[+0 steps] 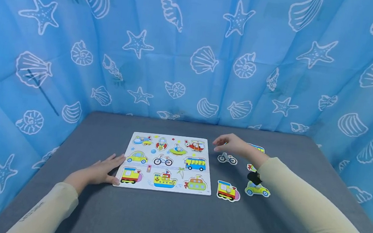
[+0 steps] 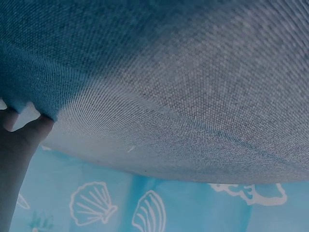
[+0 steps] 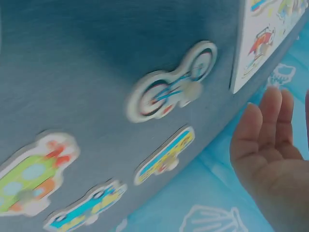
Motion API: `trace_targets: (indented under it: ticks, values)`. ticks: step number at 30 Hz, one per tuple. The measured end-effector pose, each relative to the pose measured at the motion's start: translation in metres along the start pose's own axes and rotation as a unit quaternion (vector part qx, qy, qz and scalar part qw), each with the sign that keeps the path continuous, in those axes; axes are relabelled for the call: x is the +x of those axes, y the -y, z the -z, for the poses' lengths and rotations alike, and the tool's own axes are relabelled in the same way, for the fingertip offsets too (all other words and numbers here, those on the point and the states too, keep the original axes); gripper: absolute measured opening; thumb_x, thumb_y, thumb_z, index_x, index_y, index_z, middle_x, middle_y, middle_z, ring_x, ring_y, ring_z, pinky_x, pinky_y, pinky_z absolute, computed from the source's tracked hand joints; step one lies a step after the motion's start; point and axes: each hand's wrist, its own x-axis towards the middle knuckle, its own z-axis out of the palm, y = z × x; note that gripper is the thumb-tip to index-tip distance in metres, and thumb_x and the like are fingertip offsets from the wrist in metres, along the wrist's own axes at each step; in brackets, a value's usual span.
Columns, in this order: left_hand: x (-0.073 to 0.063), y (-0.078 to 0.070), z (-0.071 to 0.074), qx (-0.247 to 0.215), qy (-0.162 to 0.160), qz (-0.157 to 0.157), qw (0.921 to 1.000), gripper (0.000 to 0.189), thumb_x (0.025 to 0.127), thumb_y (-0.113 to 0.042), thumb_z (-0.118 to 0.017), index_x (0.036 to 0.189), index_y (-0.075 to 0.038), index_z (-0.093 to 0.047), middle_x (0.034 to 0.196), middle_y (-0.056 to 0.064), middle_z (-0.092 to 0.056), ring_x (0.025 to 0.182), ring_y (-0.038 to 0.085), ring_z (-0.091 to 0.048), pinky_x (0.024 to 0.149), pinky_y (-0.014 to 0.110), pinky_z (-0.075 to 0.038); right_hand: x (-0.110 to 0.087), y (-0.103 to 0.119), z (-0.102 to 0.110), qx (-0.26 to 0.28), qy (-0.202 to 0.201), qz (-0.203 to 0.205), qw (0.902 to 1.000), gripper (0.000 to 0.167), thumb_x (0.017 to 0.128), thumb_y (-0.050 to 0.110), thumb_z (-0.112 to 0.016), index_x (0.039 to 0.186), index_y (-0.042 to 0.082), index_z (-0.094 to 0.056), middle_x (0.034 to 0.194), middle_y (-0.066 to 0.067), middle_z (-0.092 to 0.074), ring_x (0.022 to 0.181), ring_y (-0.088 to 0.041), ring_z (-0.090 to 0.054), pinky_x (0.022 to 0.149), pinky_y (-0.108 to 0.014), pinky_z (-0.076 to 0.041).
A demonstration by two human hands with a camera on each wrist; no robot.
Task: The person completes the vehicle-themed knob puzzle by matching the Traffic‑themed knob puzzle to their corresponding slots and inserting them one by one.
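A white puzzle board [image 1: 168, 170] with printed vehicles lies on the grey table. At its left edge rests my left hand [image 1: 102, 170], thumb and fingers spread and touching the border; in the left wrist view its fingertips show at the far left. My right hand [image 1: 231, 144] hovers past the board's upper right corner, fingers loosely bent, nothing held. Just below it lies a bicycle piece [image 1: 227, 158], whose knob shows in the right wrist view. A helicopter piece [image 1: 195, 145] with a knob sits in the board's upper right.
Right of the board lie a train piece [image 1: 228, 191] and a yellow car piece [image 1: 257, 189]. A submarine piece [image 3: 36, 174], a blue bus piece [image 3: 87, 205] and a blue-and-yellow piece [image 3: 165, 154] lie near the right forearm, partly hidden in the head view. A blue curtain [image 1: 185, 56] surrounds the table.
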Motion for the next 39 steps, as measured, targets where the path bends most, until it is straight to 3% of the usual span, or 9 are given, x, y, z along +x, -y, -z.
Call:
trace_targets:
  ticks: [9, 16, 22, 27, 31, 39]
  values:
    - [-0.001, 0.002, -0.002, -0.002, 0.0, 0.01, 0.9999, 0.107, 0.078, -0.054, -0.073, 0.156, -0.007, -0.017, 0.16, 0.018, -0.015, 0.145, 0.045, -0.003, 0.107, 0.07, -0.004, -0.05, -0.029, 0.023, 0.019, 0.045, 0.014, 0.9987, 0.036, 0.096, 0.013, -0.061, 0.125, -0.007, -0.057, 0.125, -0.024, -0.057, 0.103, -0.024, -0.057, 0.088, -0.048, -0.05]
    - [0.0, 0.0, -0.001, -0.004, -0.001, -0.001, 1.0, 0.104, 0.08, -0.051, -0.073, 0.155, -0.006, -0.017, 0.159, 0.02, -0.015, 0.144, 0.046, -0.003, 0.106, 0.071, -0.004, -0.085, -0.063, 0.036, 0.032, 0.099, 0.02, 0.9944, 0.034, 0.094, 0.01, -0.064, 0.12, -0.01, -0.059, 0.103, -0.012, -0.06, 0.089, -0.022, -0.053, 0.075, -0.04, -0.049]
    - [0.001, -0.001, -0.001, -0.004, 0.002, 0.003, 1.0, 0.104, 0.08, -0.051, -0.073, 0.155, -0.005, -0.018, 0.159, 0.022, -0.016, 0.144, 0.047, -0.004, 0.106, 0.071, -0.005, -0.109, -0.093, 0.041, 0.04, 0.111, 0.024, 0.9927, 0.033, 0.093, 0.009, -0.064, 0.119, -0.011, -0.059, 0.1, -0.009, -0.059, 0.085, -0.016, -0.053, 0.072, -0.034, -0.048]
    - [0.004, 0.001, -0.002, 0.001, 0.007, 0.01, 0.9999, 0.105, 0.08, -0.054, -0.072, 0.155, -0.007, -0.016, 0.16, 0.02, -0.015, 0.145, 0.045, -0.002, 0.108, 0.07, -0.004, -0.122, -0.112, 0.042, 0.048, 0.113, 0.029, 0.9921, 0.032, 0.093, 0.008, -0.063, 0.119, -0.011, -0.059, 0.101, -0.009, -0.058, 0.084, -0.014, -0.051, 0.068, -0.03, -0.046]
    - [0.004, 0.001, -0.001, 0.0, 0.007, 0.009, 0.9999, 0.105, 0.08, -0.054, -0.072, 0.155, -0.007, -0.016, 0.16, 0.02, -0.014, 0.145, 0.045, -0.002, 0.108, 0.069, -0.004, -0.126, -0.124, 0.042, 0.058, 0.121, 0.044, 0.9899, 0.032, 0.094, 0.007, -0.062, 0.119, -0.013, -0.058, 0.092, -0.006, -0.055, 0.076, -0.012, -0.05, 0.062, -0.028, -0.043]
    - [0.002, 0.001, -0.001, -0.005, 0.003, 0.013, 0.9999, 0.105, 0.079, -0.054, -0.073, 0.156, -0.008, -0.016, 0.16, 0.019, -0.015, 0.145, 0.045, -0.001, 0.108, 0.069, -0.004, -0.124, -0.13, 0.04, 0.062, 0.128, 0.042, 0.9889, 0.032, 0.093, 0.007, -0.063, 0.119, -0.012, -0.059, 0.088, -0.006, -0.052, 0.074, -0.014, -0.049, 0.061, -0.028, -0.04]
